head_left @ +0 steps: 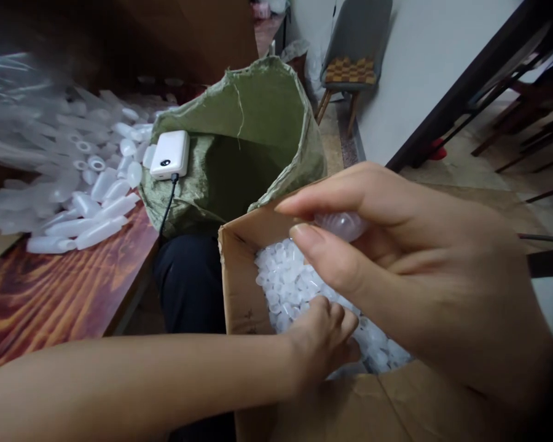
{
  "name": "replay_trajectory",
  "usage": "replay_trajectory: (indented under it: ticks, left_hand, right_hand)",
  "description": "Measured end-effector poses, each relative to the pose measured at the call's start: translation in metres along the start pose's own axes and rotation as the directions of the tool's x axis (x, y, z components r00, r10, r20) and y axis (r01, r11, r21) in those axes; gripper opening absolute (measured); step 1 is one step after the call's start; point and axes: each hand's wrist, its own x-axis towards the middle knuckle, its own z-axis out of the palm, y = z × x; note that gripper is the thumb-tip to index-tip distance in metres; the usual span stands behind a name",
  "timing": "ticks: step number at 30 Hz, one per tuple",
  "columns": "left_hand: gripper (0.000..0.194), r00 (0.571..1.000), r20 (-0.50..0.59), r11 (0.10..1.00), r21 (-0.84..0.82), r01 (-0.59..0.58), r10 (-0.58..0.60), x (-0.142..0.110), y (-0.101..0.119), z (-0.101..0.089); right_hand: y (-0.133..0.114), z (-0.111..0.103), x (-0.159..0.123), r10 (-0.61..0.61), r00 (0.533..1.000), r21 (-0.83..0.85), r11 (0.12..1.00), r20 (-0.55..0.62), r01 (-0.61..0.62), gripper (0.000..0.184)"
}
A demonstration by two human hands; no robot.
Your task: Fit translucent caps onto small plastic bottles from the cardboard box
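Note:
Close to the camera, my right hand [424,252] holds a small clear, domed plastic piece [341,226] between curled fingers and thumb. Below it, my left hand [327,331] reaches into a cardboard box [245,288], its fingers bent down among many small translucent plastic caps [288,276]. Those left fingertips are hidden, so whatever they hold does not show. Part of the box and its contents lies behind my right hand.
Left, a heap of translucent plastic tubes [90,215] covers part of a wood-patterned table [37,294]. A green woven sack [267,98] gapes behind the box, with a white power bank [170,153] and cable on its rim. A grey chair [357,37] stands further back.

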Motion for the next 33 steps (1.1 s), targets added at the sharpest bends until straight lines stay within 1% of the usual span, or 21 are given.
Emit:
replay_trajectory:
  ticks: [1, 3, 5, 7, 9, 11, 13, 16, 17, 18, 20, 21, 22, 23, 25, 26, 27, 28, 30, 32, 33]
  left_hand:
    - [0.013, 0.998, 0.047, 0.993, 0.103, -0.053, 0.048, -0.001, 0.003, 0.003]
    - [0.023, 0.991, 0.11, 0.979, 0.175, -0.101, 0.082, -0.005, 0.009, 0.005]
    - [0.028, 0.99, 0.116, 0.973, 0.208, -0.101, 0.078, -0.009, 0.013, 0.005]
    - [0.029, 0.992, 0.111, 0.975, 0.207, -0.08, 0.058, -0.01, 0.015, 0.004]
    - [0.026, 0.994, 0.107, 0.991, 0.127, -0.036, 0.022, -0.008, 0.013, 0.002]
    - [0.022, 0.993, 0.116, 1.0, 0.022, 0.005, -0.007, -0.005, 0.01, -0.001]
    - [0.019, 0.992, 0.124, 0.999, -0.04, 0.027, -0.022, -0.002, 0.005, -0.009]
    - [0.022, 0.992, 0.123, 0.994, -0.105, 0.025, -0.012, -0.007, -0.004, -0.033]
    - [0.026, 0.993, 0.114, 0.988, -0.151, 0.034, -0.016, -0.012, -0.008, -0.043]
    - [0.032, 0.995, 0.095, 0.968, -0.244, 0.065, -0.043, -0.018, -0.012, -0.054]
    - [0.031, 0.982, 0.027, 0.876, -0.447, 0.181, -0.189, -0.032, -0.021, -0.074]
    - [0.03, 0.957, -0.004, 0.801, -0.549, 0.24, -0.29, -0.04, -0.025, -0.082]
    - [0.03, 0.919, -0.036, 0.711, -0.645, 0.28, -0.393, -0.048, -0.029, -0.088]
    - [0.032, 0.871, -0.057, 0.615, -0.73, 0.297, -0.488, -0.055, -0.032, -0.092]
    - [0.037, 0.772, -0.074, 0.426, -0.865, 0.266, -0.631, -0.065, -0.037, -0.096]
    - [0.038, 0.737, -0.072, 0.35, -0.908, 0.231, -0.672, -0.068, -0.038, -0.097]
    - [0.038, 0.72, -0.064, 0.293, -0.935, 0.198, -0.691, -0.07, -0.039, -0.097]
    - [0.037, 0.72, -0.058, 0.258, -0.951, 0.171, -0.692, -0.071, -0.039, -0.097]
    - [0.033, 0.737, -0.054, 0.233, -0.962, 0.143, -0.674, -0.071, -0.041, -0.098]
    - [0.031, 0.747, -0.044, 0.204, -0.971, 0.124, -0.663, -0.071, -0.044, -0.098]
    - [0.031, 0.744, -0.032, 0.17, -0.979, 0.11, -0.668, -0.072, -0.046, -0.097]
  right_hand:
    - [0.001, 0.0, 0.001, 0.013, 1.0, 0.012, 1.0, 0.009, -0.013, 0.014]
    - [0.003, -0.001, 0.002, 0.058, 0.997, 0.061, 0.996, 0.047, -0.061, 0.015]
    - [0.005, -0.002, 0.003, 0.104, 0.987, 0.135, 0.984, 0.121, -0.12, 0.017]
    - [0.005, -0.004, 0.002, 0.109, 0.977, 0.213, 0.966, 0.183, -0.148, 0.03]
    - [0.003, -0.007, -0.002, 0.084, 0.977, 0.253, 0.958, 0.195, -0.133, 0.038]
    - [0.0, -0.011, -0.006, 0.063, 0.985, 0.26, 0.96, 0.161, -0.104, 0.039]
    - [-0.002, -0.015, -0.006, 0.053, 0.991, 0.253, 0.964, 0.121, -0.082, 0.036]
    - [0.0, -0.017, -0.001, 0.056, 0.997, 0.226, 0.972, 0.055, -0.067, 0.032]
    - [0.003, -0.017, 0.001, 0.068, 0.997, 0.21, 0.975, 0.027, -0.072, 0.028]
    - [0.006, -0.016, 0.003, 0.083, 0.997, 0.2, 0.976, 0.007, -0.082, 0.023]
    - [0.013, -0.012, 0.005, 0.109, 0.994, 0.205, 0.973, 0.019, -0.111, 0.022]
    - [0.017, -0.01, 0.005, 0.108, 0.993, 0.204, 0.972, 0.049, -0.116, 0.023]
    - [0.02, -0.007, 0.005, 0.092, 0.992, 0.193, 0.975, 0.089, -0.108, 0.021]
    - [0.022, -0.005, 0.004, 0.066, 0.99, 0.169, 0.982, 0.124, -0.086, 0.017]
    - [0.025, 0.001, 0.003, -0.013, 0.986, 0.107, 0.994, 0.167, -0.005, 0.01]
    - [0.025, 0.004, 0.002, -0.056, 0.98, 0.083, 0.996, 0.188, 0.041, 0.008]
    - [0.026, 0.006, 0.002, -0.097, 0.972, 0.067, 0.994, 0.212, 0.084, 0.007]
    - [0.027, 0.008, 0.002, -0.129, 0.963, 0.05, 0.992, 0.238, 0.12, 0.006]
    - [0.029, 0.012, 0.001, -0.165, 0.946, 0.006, 0.985, 0.28, 0.17, 0.01]
    - [0.031, 0.014, -0.002, -0.176, 0.934, -0.037, 0.98, 0.31, 0.197, 0.016]
    - [0.032, 0.016, -0.003, -0.174, 0.927, -0.047, 0.979, 0.331, 0.201, 0.018]
